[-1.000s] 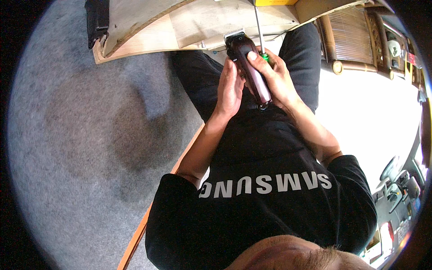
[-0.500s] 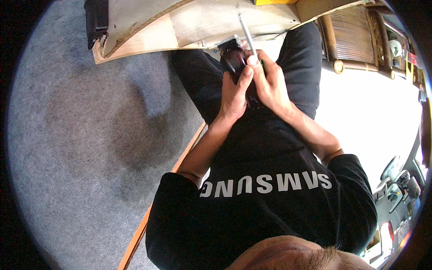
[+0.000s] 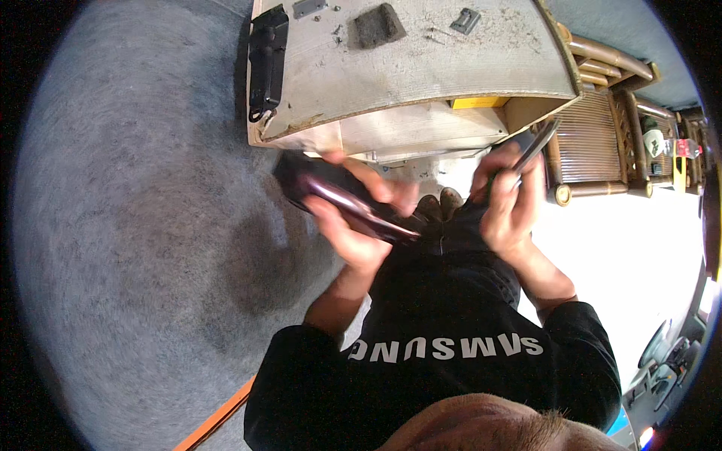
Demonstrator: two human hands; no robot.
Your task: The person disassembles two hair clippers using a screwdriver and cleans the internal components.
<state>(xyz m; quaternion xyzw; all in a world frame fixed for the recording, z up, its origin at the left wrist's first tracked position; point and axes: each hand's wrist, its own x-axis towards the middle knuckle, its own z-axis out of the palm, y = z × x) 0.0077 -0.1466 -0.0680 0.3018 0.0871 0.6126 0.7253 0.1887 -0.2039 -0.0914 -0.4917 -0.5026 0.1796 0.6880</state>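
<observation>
My left hand (image 3: 353,233) grips a dark burgundy hair clipper (image 3: 320,188), tilted with its head toward the upper left and blurred by motion. Opposite it, my right hand (image 3: 510,214) holds a screwdriver (image 3: 539,143), its metal shaft pointing up and to the right, its handle mostly hidden by my fingers. The two hands are apart, in front of a pale wooden cabinet (image 3: 414,64). On the cabinet's top lie a black moulded part (image 3: 267,60), a dark foam pad (image 3: 376,25), a small metal piece (image 3: 465,21) and several small loose bits.
A yellow box (image 3: 478,102) sits inside the cabinet's open front. Bamboo furniture (image 3: 590,143) stands at the right, with a red-labelled bottle (image 3: 686,148) and other items. An orange strip (image 3: 214,412) lies on the grey carpet (image 3: 143,248) at lower left.
My hands have moved apart, the left carrying the clipper left and downward, the right carrying the screwdriver right. The view has shifted, showing the cabinet's top and my shoes.
</observation>
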